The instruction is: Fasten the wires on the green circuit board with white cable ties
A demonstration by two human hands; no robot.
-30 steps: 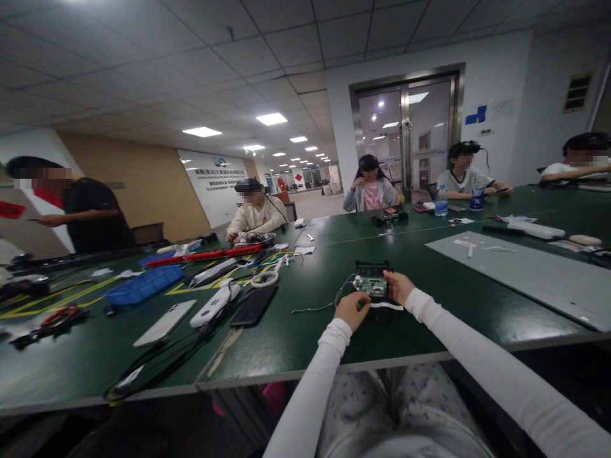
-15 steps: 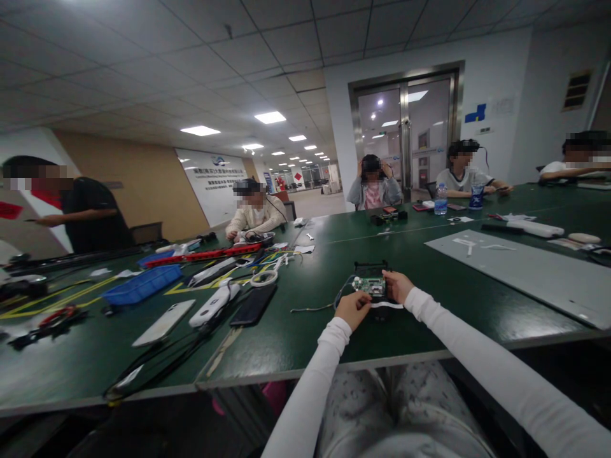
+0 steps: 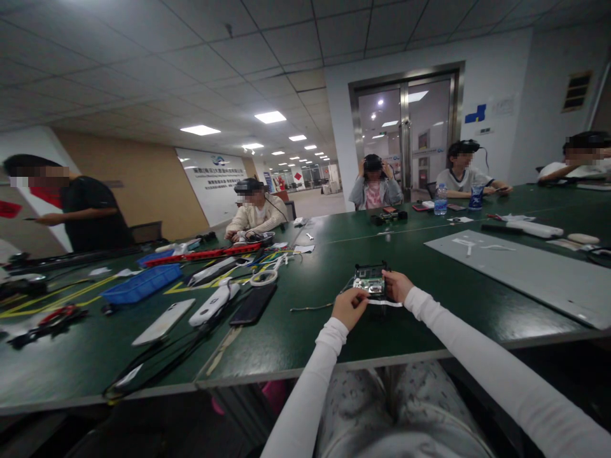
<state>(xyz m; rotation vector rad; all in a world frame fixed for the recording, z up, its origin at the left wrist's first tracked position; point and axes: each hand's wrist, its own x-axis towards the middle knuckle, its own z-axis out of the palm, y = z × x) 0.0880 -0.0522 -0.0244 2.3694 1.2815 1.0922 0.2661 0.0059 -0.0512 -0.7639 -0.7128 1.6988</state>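
The dark green table [image 3: 296, 337] is under both hands. Between them is a small green circuit board [image 3: 370, 280] with silvery parts, tilted up on a black frame. The right hand [image 3: 397, 286] is clamped on its right edge, and the left hand [image 3: 351, 307] pinches a white strip [image 3: 386, 303] just below it. A thin wire [image 3: 310, 309] trails off to the left.

Open-plan room. Suspended tile ceiling [image 3: 191, 57] with recessed light panels [image 3: 270, 117], all lit; the row runs on down a corridor at the rear. White far wall [image 3: 496, 76] carries a metal-framed glass double door [image 3: 405, 137], shut, with a blue sign [image 3: 476, 114] beside it and a vent grille [image 3: 576, 92] high to the right. Wood-panelled wall [image 3: 147, 184] at left, next to a printed white board [image 3: 214, 181]. Long dark green bench [image 3: 305, 331], glossy, reflecting the lights.
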